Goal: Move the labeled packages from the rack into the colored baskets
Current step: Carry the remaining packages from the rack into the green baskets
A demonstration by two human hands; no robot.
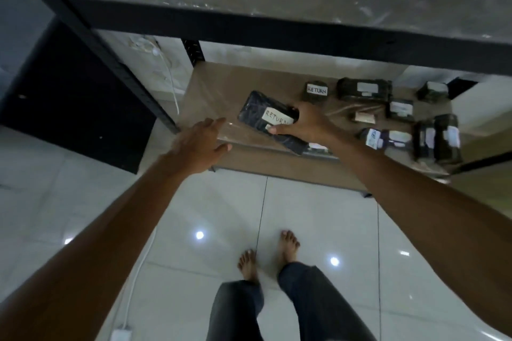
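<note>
A flat black package [259, 116] with a white label reading RETURN lies tilted at the front of the rack's low brown shelf [221, 86]. My right hand [303, 123] grips its right end, thumb on the label side and fingers curled over the far edge. To the left, my left hand [201, 144] hovers at the shelf's front edge with its fingers straight, holding nothing and a little apart from the package. A small dark package [315, 90], also labelled RETURN, sits behind. Several more black labelled packages [364, 89] lie on the right half of the shelf. No colored basket is in view.
A black upper shelf beam [277, 28] crosses overhead and a black upright post [110, 58] stands at the left. A white cable [173, 88] hangs behind the rack, and a charger [120, 335] lies on the glossy tiled floor. My bare feet [268, 255] stand before the shelf.
</note>
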